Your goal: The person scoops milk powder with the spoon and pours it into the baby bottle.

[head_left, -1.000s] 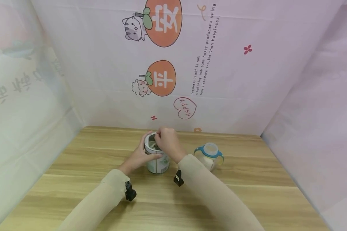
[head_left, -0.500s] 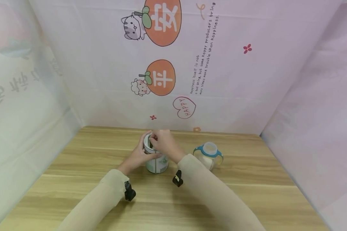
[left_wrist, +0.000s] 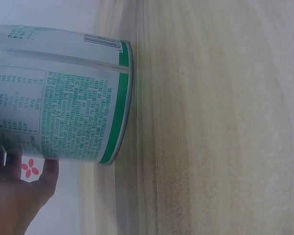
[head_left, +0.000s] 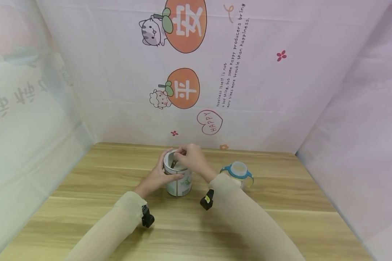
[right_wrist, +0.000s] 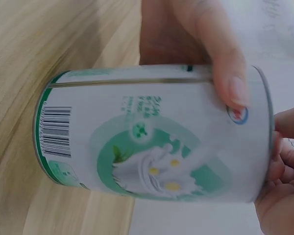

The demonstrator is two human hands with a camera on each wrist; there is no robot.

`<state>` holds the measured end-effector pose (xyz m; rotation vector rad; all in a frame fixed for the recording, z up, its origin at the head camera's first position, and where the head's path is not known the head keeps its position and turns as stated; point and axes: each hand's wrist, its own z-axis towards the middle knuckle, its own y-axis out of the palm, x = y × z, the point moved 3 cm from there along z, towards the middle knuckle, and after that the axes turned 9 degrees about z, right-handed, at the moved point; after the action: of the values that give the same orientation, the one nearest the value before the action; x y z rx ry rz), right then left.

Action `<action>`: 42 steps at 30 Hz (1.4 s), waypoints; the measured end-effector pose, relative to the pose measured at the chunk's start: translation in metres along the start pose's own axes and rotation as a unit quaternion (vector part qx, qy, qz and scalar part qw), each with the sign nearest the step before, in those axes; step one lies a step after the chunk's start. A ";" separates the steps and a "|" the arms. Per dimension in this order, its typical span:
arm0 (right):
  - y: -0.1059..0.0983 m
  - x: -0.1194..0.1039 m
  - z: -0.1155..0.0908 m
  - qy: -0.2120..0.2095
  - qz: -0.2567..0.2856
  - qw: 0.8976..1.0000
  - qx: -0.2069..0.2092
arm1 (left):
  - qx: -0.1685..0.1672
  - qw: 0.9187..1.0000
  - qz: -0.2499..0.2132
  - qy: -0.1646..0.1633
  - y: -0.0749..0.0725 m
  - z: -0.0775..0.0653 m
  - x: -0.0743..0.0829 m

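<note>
A white and green milk powder can [head_left: 179, 185] stands upright and uncovered on the wooden table in the head view. My left hand [head_left: 156, 177] grips it near the top, thumb across the front; the right wrist view shows that thumb on the can's [right_wrist: 161, 132] side. Over the open mouth, my right hand [head_left: 192, 159] has curled fingers and pinches a thin dark piece [head_left: 174, 164] reaching into the can. Its lower end and its kind are hidden. In the right wrist view, the right hand's fingers [right_wrist: 289, 166] bend at the rim.
A baby bottle [head_left: 239, 168] with a blue collar and two side handles stands right of the can, partly behind my right sleeve. Printed cloth [head_left: 254, 79] hangs behind and on both sides of the table [head_left: 264, 221]. Black wrist cameras sit on both cuffs.
My right hand first shifts left over the mouth, then back right and slightly up. The thin dark piece shows more plainly inside the rim now. My left hand keeps its grip.
</note>
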<state>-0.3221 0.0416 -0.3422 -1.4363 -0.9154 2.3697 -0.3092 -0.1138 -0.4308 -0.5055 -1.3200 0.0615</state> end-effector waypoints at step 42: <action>-0.038 0.053 -0.025 0.103 0.212 0.962 0.137 | 0.003 1.000 0.006 -0.019 -0.001 -0.003 0.006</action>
<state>-0.3311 0.1065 -0.3652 -1.8579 -0.2286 2.4364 -0.3052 -0.1141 -0.4255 -0.5106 -1.3537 0.0855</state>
